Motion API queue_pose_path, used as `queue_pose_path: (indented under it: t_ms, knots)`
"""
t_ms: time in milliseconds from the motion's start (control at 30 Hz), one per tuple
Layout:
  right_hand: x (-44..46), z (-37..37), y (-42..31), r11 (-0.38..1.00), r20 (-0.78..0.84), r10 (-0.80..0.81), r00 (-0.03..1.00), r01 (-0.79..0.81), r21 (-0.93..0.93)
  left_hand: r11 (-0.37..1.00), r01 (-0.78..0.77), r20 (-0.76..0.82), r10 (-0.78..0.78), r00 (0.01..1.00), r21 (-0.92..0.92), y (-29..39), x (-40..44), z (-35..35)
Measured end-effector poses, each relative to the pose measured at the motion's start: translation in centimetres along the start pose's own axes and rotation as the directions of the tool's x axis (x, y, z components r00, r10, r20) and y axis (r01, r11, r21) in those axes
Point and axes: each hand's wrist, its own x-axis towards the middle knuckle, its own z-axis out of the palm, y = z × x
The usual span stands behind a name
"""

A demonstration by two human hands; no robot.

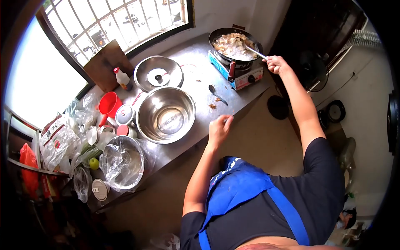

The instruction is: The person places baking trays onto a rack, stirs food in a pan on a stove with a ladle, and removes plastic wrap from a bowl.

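The right hand [276, 64] is gripping at the far end of an outstretched arm [301, 104]; the left hand [220, 129] is hanging nearer, fingers seemingly curling inward.

— What colour is your apron [250, 187]?
— Bright blue (your shirt [310, 183] is black), with white marks, perhaps a print, too blurred to tell.
— And before you?
— Red cup [110, 104], yellow-green fruit [94, 163], silvery utensil [257, 52], black wok [223, 31] with dark-red handle [231, 72], blue-sided stove [218, 65].

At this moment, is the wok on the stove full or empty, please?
Partly full: the wok holds brownish food pieces in pale liquid, with its dark inner wall showing above them.
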Motion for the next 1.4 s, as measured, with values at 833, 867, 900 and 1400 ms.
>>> queue_pose_path:
  t_ms: [833, 867, 900, 1400]
  knots:
    - [-12.0, 6.8, -14.5, -0.753, 0.674, -0.45, 0.586, 0.157, -0.639, 0.799, 0.552, -0.081, -0.583, 0.808, -0.238, -15.8, -23.1, -5.4]
    - [-12.0, 7.4, -14.9, -0.803, 0.712, -0.397, 0.579, 0.156, -0.575, 0.827, 0.516, -0.022, -0.534, 0.845, -0.224, -13.5, -20.7, -5.2]
    - [-11.5, 7.7, -15.3, -0.829, 0.736, -0.355, 0.576, 0.171, -0.533, 0.883, 0.428, 0.028, -0.431, 0.902, -0.192, -12.8, -18.3, -4.4]
    - [-5.2, 11.6, -6.2, -0.978, 0.918, -0.174, 0.355, 0.048, -0.204, 0.991, -0.127, -0.342, 0.132, 0.93, 0.04, 1.2, 18.3, 7.1]
